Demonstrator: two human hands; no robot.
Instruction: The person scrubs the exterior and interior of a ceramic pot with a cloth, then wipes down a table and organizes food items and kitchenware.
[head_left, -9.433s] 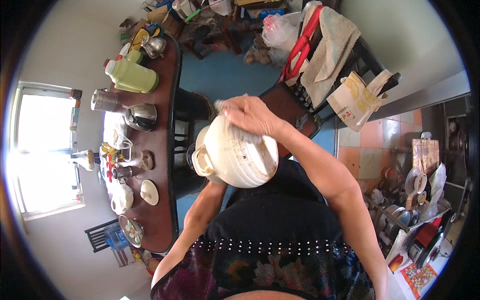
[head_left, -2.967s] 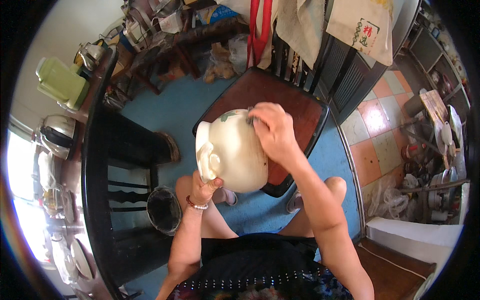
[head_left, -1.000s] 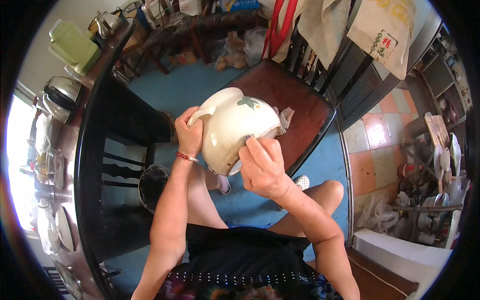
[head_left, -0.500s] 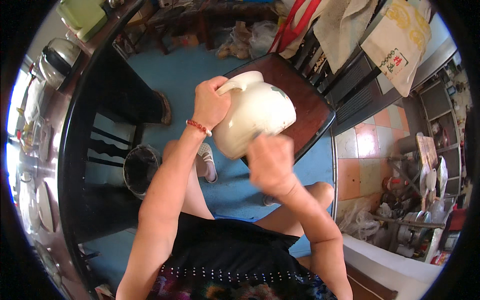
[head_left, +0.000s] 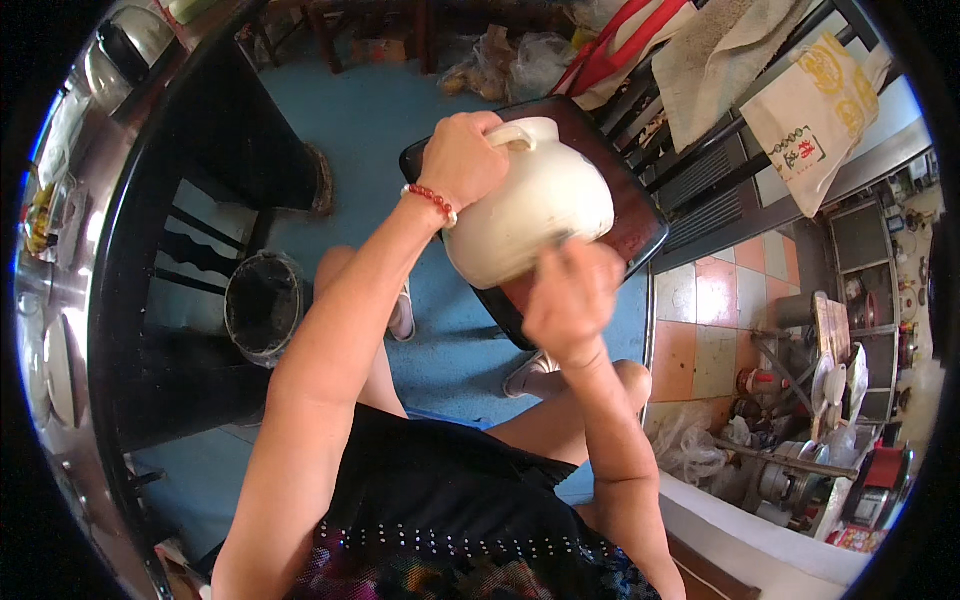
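Note:
A cream-coloured ceramic pot with a rounded belly is held tilted over a dark wooden chair seat. My left hand is closed around its loop handle, and a red bead bracelet circles that wrist. Against the lower side of the pot, my right hand has its fingers bent together, blurred by motion. A small dark bit shows at those fingertips, too smeared to name. Whether the pot's base rests on the seat is hidden.
To the left stands a lined black bin beside a black chair and a long table. Cloth bags hang over the chair's back. At the right are a dish rack and plastic bags. Bagged goods lie on the blue floor beyond.
The whole view has shifted a little. The pot and my left hand sit slightly farther up and right, and my right hand has moved right along the pot's side. My left hand keeps its hold.

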